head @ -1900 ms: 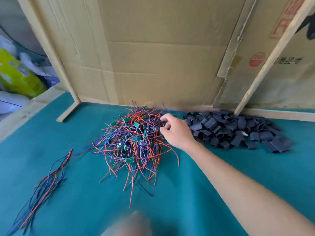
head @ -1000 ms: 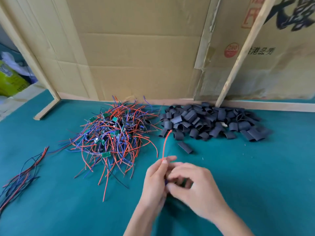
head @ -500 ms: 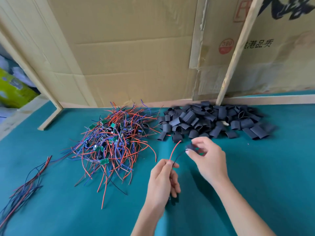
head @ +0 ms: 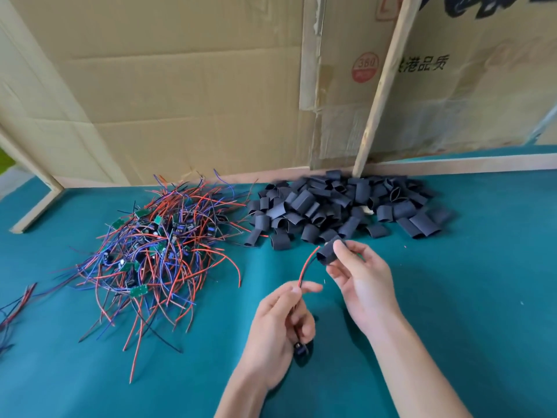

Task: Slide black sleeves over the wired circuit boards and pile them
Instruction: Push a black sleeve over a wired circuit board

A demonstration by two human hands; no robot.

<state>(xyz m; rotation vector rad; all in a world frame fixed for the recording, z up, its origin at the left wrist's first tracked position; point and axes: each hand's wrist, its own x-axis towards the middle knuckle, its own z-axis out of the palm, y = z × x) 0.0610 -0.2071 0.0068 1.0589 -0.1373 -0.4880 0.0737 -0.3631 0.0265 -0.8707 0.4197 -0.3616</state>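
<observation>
My right hand [head: 363, 279] pinched a black sleeve [head: 328, 251] over the red wire's [head: 307, 265] tip; my left hand [head: 281, 327] gripped that wire, its circuit board [head: 300, 349] dangling below, sleeve pile [head: 340, 206] just beyond.

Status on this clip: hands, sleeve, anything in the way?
Left hand pinching red wire. Right hand holding black sleeve at the wire's free end, board not covered. Nothing in the way.

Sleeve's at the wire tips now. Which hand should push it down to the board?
Right, probably. The right hand already pinches the black sleeve at the red wire tip; the left hand grips the wires lower down, the board hanging below it, so it anchors.
</observation>
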